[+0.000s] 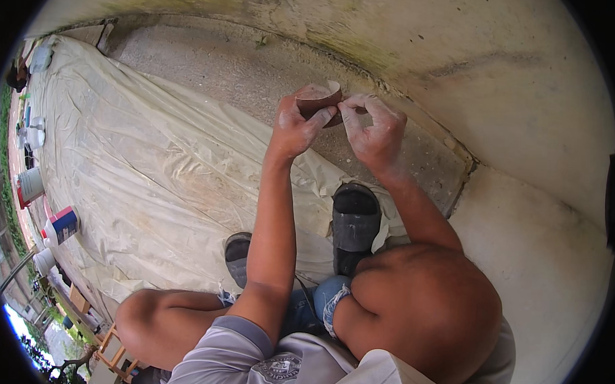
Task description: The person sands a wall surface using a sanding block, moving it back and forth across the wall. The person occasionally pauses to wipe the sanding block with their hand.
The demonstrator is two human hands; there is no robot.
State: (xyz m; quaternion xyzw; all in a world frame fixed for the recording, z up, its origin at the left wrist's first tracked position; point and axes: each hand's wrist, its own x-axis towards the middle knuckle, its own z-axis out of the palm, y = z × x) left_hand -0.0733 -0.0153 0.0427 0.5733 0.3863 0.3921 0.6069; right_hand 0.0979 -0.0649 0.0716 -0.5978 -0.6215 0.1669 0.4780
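A curled piece of brown sandpaper (318,102) is bent between my two hands, over the strip of bare concrete by the wall. My left hand (302,123) holds it, with the thumb on its near edge and the paper arching above the palm. My right hand (373,128) pinches its right end between thumb and forefinger. Whitish dust coats the fingers of both hands. Part of the sheet behind the right fingers is hidden.
Stained walls (494,71) meet in a corner at the right. A wrinkled plastic sheet (151,161) covers the floor under my sandals (356,219). Along the left stand a white bucket (31,185), a blue-and-white container (62,225) and a white tub (44,260). A wooden frame (113,355) is lower left.
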